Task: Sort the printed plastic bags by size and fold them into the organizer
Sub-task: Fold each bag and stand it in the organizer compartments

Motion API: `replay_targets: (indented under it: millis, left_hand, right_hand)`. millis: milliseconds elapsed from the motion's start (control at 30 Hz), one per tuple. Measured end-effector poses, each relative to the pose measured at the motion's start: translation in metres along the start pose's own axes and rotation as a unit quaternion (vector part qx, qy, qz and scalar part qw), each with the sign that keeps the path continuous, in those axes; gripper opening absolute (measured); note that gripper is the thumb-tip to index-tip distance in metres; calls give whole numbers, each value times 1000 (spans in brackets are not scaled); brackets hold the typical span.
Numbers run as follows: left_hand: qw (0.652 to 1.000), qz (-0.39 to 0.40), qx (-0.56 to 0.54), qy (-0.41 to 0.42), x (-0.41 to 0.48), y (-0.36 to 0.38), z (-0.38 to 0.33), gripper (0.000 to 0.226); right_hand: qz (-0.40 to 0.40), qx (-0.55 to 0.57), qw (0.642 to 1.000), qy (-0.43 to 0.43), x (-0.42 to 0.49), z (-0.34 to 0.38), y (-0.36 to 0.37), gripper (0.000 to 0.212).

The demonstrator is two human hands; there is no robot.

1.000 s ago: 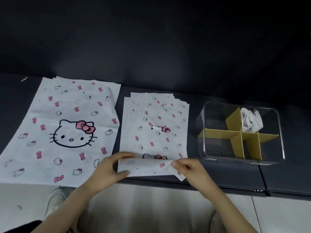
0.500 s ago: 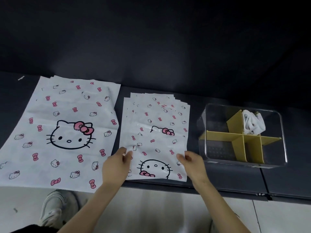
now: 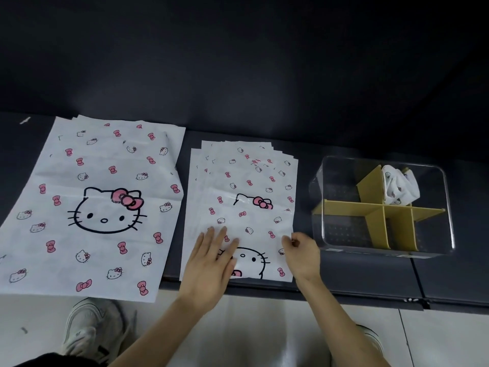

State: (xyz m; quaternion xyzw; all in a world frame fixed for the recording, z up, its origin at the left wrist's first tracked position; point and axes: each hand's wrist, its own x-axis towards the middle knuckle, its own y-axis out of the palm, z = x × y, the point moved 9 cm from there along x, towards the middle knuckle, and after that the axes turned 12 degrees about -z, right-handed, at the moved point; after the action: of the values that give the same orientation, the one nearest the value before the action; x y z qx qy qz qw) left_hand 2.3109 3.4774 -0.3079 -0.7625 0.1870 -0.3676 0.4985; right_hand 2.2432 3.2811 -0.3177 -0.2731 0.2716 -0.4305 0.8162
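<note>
**Left grip [image 3: 211, 263] pressing flat, right grip [image 3: 301, 250] pinching the folded small bag [image 3: 254, 234]**

The left grip is lying spread, fingers straight and close together, pressing down on the near left part of the folded small bag. The right grip is pinching that bag's right edge between thumb and curled fingers. The bag is lying doubled over on top of the stack of small bags [image 3: 248, 170] in the middle of the dark counter [image 3: 370, 276], its cat-face print showing upside down near the front edge.

To the left, the large bags [image 3: 100, 160] are lying flat in their own pile, just beside the small stack and hanging slightly over the counter's near edge. To the right, the clear organizer [image 3: 344, 234] is standing apart from the right grip, with yellow dividers [image 3: 370, 211] crossing inside it. One bundled bag [image 3: 399, 186] is sitting in a rear compartment, right of the back divider. A pale shoe [image 3: 87, 329] is showing on the floor below.
</note>
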Motion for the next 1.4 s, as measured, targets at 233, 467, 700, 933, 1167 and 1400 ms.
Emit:
replay_targets:
  millis: [233, 467, 700, 933, 1167, 1400]
  left_hand:
    - [997, 64, -9, -42, -9, 21, 7, 49]
    - [997, 62, -10, -39, -11, 21, 6, 57]
    - [997, 65, 2, -38, -12, 23, 7, 61]
    - [995, 86, 16, -39, -12, 24, 8, 63]
    - [995, 95, 3, 17, 2, 23, 17, 61]
    - [983, -37, -179, 33, -11, -26, -36, 28]
  right_hand:
    - [-2, 2, 1000, 3, 2, 0, -2, 38]
    - [-195, -197, 892, -357, -57, 47, -9, 36]
    - [-49, -273, 878, -391, -66, 11, 43, 43]
    - [-125, -278, 859, -412, -59, -14, -6, 43]
    - [-113, -226, 754, -607, -91, 10, -9, 12]
    - [-125, -176, 798, -562, -97, 38, -27, 23]
